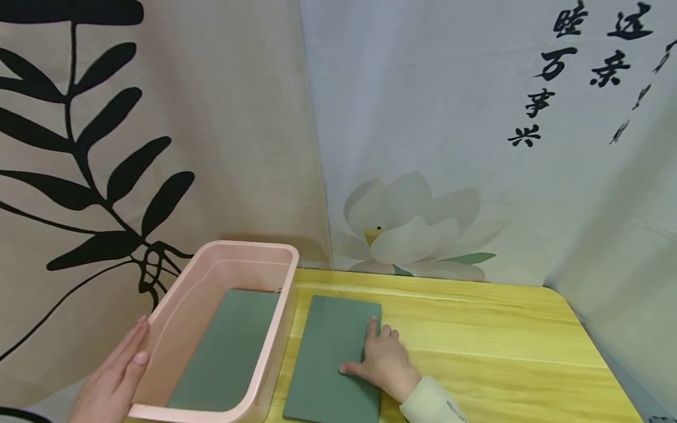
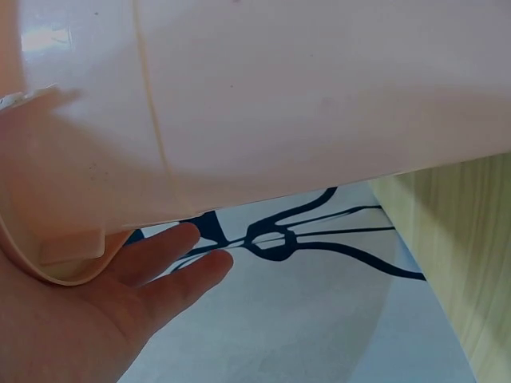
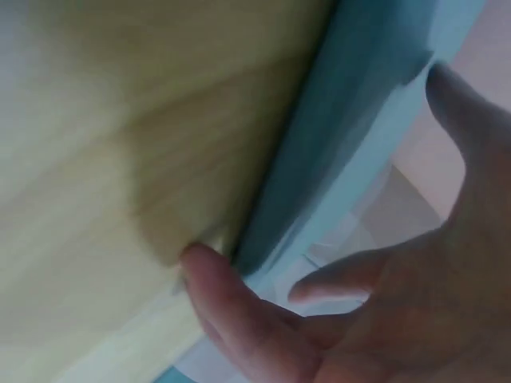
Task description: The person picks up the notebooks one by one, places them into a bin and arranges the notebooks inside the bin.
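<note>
A pink plastic bin (image 1: 288, 329) stands at the left of the table, with a flat green rectangle (image 1: 227, 352) lying in its bottom. My left hand (image 1: 113, 376) touches the bin's left rim from outside; its extended fingers (image 2: 188, 279) show below the pink wall in the left wrist view. To the right of the bin, a thin green rectangular board (image 1: 330, 358) lies flat on the table. At its right edge is my right hand (image 1: 386, 361), with the thumb over the top face and the index finger stretched along the edge. Those fingers (image 3: 239, 319) look spread in the right wrist view.
The yellow wood-grain table (image 1: 476, 341) extends to the right of the board. Behind it hangs a pale cloth (image 1: 423, 117) with a printed flower and black characters. A beige cloth (image 1: 238, 117) with black leaves hangs at the left.
</note>
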Tool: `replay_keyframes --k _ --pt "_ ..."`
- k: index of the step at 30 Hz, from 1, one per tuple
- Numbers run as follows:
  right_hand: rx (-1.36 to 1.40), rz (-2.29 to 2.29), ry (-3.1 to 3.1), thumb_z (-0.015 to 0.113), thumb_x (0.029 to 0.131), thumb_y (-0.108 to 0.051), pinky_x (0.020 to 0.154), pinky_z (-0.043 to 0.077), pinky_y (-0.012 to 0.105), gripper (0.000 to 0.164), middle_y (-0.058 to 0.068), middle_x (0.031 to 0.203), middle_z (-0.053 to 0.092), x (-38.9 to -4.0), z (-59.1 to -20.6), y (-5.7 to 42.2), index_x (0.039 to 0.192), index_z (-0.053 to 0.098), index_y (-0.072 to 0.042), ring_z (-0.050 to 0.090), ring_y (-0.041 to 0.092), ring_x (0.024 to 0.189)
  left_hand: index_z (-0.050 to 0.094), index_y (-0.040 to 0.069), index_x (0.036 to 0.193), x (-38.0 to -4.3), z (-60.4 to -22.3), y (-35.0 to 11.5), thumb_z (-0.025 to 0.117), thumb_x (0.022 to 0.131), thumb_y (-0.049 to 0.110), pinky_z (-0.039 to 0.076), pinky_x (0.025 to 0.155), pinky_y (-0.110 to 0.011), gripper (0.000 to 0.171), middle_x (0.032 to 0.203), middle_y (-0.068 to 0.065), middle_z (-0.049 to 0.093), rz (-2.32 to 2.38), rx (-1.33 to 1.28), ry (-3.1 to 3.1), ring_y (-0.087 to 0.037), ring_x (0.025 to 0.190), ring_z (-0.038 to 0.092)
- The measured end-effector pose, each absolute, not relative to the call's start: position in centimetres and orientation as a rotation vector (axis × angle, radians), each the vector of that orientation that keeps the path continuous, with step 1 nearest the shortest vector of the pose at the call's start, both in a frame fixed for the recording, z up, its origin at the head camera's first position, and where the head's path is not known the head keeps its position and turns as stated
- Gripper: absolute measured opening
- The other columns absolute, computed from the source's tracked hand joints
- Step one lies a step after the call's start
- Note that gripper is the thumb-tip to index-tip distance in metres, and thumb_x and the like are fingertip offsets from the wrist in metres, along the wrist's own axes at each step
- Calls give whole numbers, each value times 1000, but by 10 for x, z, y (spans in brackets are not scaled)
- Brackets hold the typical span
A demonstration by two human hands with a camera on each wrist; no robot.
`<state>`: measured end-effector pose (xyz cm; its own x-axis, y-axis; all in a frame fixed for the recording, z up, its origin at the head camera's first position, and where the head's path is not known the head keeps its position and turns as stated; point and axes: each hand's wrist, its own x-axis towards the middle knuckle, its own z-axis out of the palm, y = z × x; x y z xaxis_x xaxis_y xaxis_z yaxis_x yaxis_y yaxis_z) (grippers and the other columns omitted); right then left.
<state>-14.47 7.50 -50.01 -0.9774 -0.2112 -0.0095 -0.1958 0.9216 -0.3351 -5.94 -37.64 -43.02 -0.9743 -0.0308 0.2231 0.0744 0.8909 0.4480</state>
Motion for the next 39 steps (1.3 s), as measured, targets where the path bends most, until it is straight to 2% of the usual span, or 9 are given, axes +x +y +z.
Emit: replay_keyframes --k 8,13,19,21,25,28,30,36,39 --pt "-296 -575 3041 94 59 -64 49 50 36 137 24 86 51 -147 -502 66 150 34 19 49 23 60 18 0 163 -58 -430 -376 32 115 28 8 116 -76 58 173 -16 6 -695 12 -2885 -55 151 13" --pt "-260 -792 2884 96 63 -56 56 51 40 139 25 87 55 -155 -507 67 158 21 13 52 25 65 22 -1 162 -59 -426 -379 34 114 25 12 113 -78 57 172 -16 9 -688 -14 -2848 -52 152 14" --pt "-280 -901 2757 92 71 -57 52 48 40 135 16 82 60 -157 -511 77 164 14 1 52 23 62 26 1 162 -57 -432 -380 37 113 22 3 125 -60 55 173 -7 11 -657 -79 -2773 21 141 -6" --pt "-306 -937 2731 91 73 -56 51 47 39 133 15 84 64 -156 -511 80 164 12 0 53 21 61 28 0 162 -56 -434 -378 38 113 21 0 127 -53 54 173 -7 13 -655 -90 -2757 30 132 -7" --pt "-373 -1019 2709 91 78 -46 59 53 43 126 26 106 70 -156 -507 88 164 12 1 61 24 72 23 1 163 -59 -429 -374 36 114 28 14 116 -75 57 172 -16 13 -691 -4 -2839 -24 159 7" --pt "-417 -1082 2702 90 81 -37 72 57 51 119 33 122 66 -156 -504 95 163 14 3 67 33 90 17 -1 163 -63 -421 -369 31 115 36 24 102 -84 63 170 -24 11 -718 98 -2957 -63 142 25" --pt "-438 -1110 2697 89 83 -32 78 57 53 114 34 127 64 -155 -503 99 163 15 3 67 38 100 12 -1 163 -64 -416 -368 28 114 40 23 101 -84 66 170 -26 7 -726 148 -3019 -65 140 26" --pt "-426 -1207 2662 80 90 -22 67 53 43 96 34 124 65 -149 -501 111 163 22 -2 64 25 80 16 -4 162 -62 -413 -368 29 115 38 23 102 -83 65 170 -25 7 -743 131 -2996 -64 142 24" --pt "-405 -1309 2617 76 93 -17 78 55 48 89 37 133 60 -146 -500 116 164 23 -5 67 29 96 19 -4 161 -62 -416 -370 31 115 35 24 103 -83 62 170 -25 10 -744 91 -2949 -63 143 24"
